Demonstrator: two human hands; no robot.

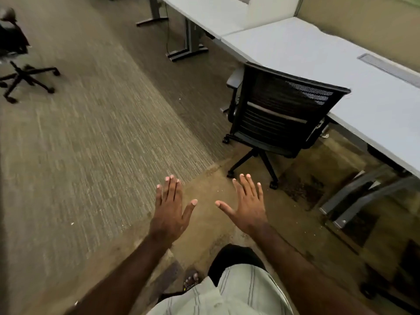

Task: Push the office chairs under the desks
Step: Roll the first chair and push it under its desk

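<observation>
Both hands out in front, palms down, over the floor (pixel 95 137). Left hand (pixel 169 208): fingers (pixel 170 189) straight and held together, thumb apart, nothing gripped. Right hand (pixel 246 206): fingers (pixel 248 189) spread wide, thumb out toward the left hand, nothing gripped. Hands side by side, a gap between the thumbs, neither touching anything.

Near chair (pixel 281 114): black mesh back, beyond the right hand and to its right, apart from it. Back turned to the camera, front facing the surface (pixel 341 60). Top corner of the backrest overlapping the surface edge in view; seat partly beneath, base and casters out on the floor on the near side. One grey armrest visible on its left side.

Far chair (pixel 17 53): black, at the left edge of frame, out on open carpet, well apart from any desk and from both hands. Blurred; star base and casters plain, upper part indistinct.

Surface grey, running along the right side and angling back toward the top centre, on grey metal legs (pixel 354 196). Grommet strip (pixel 384 65) set into the top near the partition (pixel 363 21).

Floor: striped carpet at left and centre, worn brownish patch under the hands and near chair.

Bottom of frame: striped shirt (pixel 227 296), toes of one foot (pixel 192 280).
</observation>
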